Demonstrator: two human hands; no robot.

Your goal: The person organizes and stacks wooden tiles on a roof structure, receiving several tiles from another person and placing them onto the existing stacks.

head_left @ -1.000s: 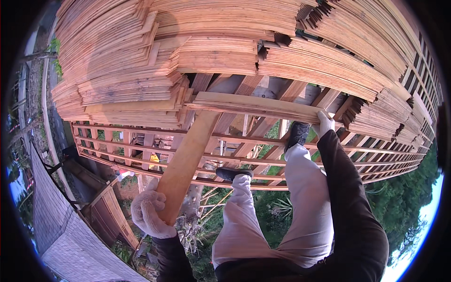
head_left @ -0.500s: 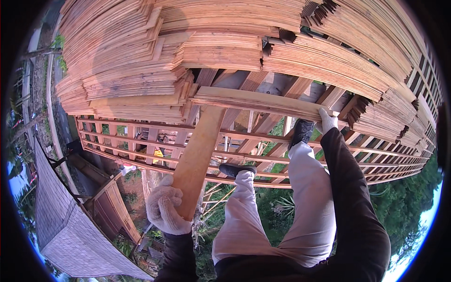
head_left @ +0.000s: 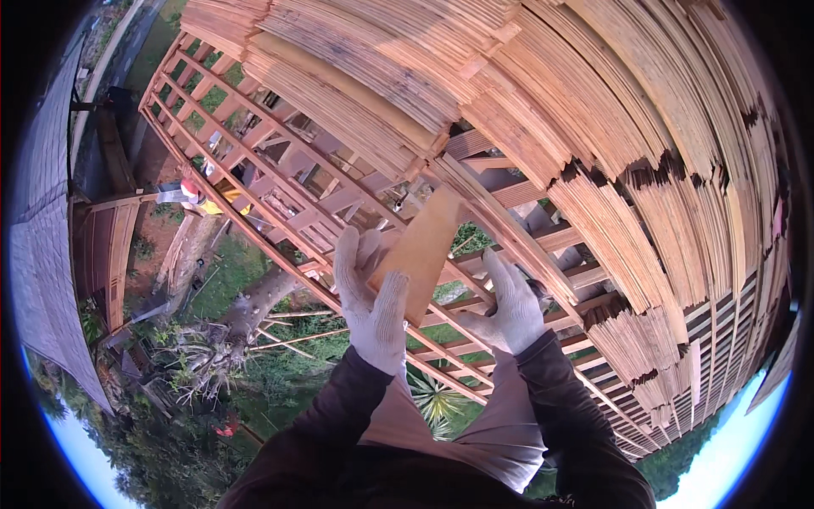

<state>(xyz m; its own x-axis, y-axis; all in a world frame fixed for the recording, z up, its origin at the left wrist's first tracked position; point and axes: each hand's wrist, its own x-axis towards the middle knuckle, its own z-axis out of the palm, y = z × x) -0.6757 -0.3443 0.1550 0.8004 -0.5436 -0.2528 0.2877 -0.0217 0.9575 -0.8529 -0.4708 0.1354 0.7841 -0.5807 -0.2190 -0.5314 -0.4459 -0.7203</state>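
A flat wooden shingle (head_left: 421, 250) slants between my gloved hands, its upper end blurred beside the edge of the shingle stack. My left hand (head_left: 373, 310) is at the shingle's left edge, fingers and thumb spread in a wide curve. The thumb overlaps the wood, but no firm grip shows. To the right of the shingle, my right hand (head_left: 511, 307) is open, its thumb and fingers apart and empty. White knit gloves cover both hands. Close above the right hand runs a row of stacked shingles (head_left: 517, 242).
Thick stacks of shingles (head_left: 365, 85) cover the upper roof. Open wooden battens (head_left: 280, 174) run beneath me, with gaps showing ground and plants far below. A person in yellow with a red-and-white head covering (head_left: 193, 193) is lower down at left. A grey roof (head_left: 47, 220) stands beyond.
My view has turned, so the roof slants differently. My right hand has left the shingle stack and come beside the loose shingle. My left hand's fingers have spread from their grip on it.
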